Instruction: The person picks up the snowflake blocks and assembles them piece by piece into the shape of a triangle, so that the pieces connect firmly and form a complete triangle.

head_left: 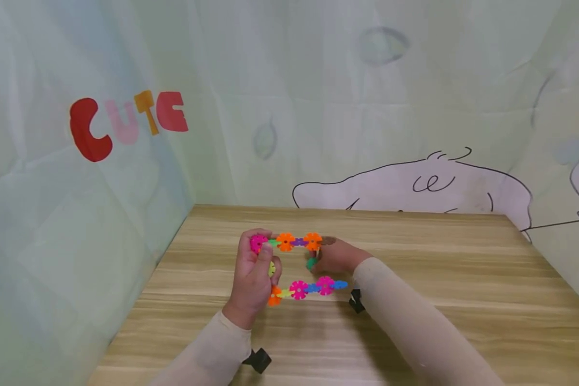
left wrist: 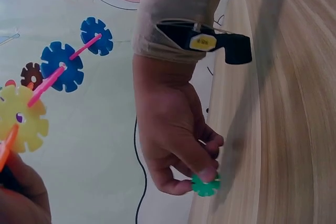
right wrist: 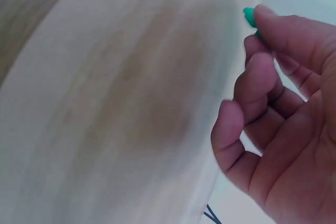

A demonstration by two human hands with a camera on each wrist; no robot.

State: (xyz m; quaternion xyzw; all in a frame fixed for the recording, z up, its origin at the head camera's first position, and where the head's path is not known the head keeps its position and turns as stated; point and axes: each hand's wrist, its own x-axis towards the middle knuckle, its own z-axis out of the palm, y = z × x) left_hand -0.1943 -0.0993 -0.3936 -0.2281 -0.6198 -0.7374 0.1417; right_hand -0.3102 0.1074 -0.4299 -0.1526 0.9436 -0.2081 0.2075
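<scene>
A frame of interlocked plastic snowflake discs (head_left: 299,265) is held upright above the wooden table (head_left: 463,300). Its top row has pink, orange and purple discs; its bottom row has orange, yellow, pink and blue ones. My left hand (head_left: 253,273) grips the frame's left side, fingers curled round the pink disc (head_left: 257,242) at the top corner. My right hand (head_left: 335,256) pinches a green disc (left wrist: 206,184) between thumb and forefinger at the frame's right side, below the orange disc (head_left: 312,240). In the left wrist view, yellow (left wrist: 21,118) and blue discs (left wrist: 62,66) stand close up.
A printed cloth backdrop (head_left: 318,107) with the letters "CUTE" (head_left: 127,120) and a cartoon drawing encloses the table at the back and both sides. Black wrist straps (head_left: 257,360) sit on both pale sleeves.
</scene>
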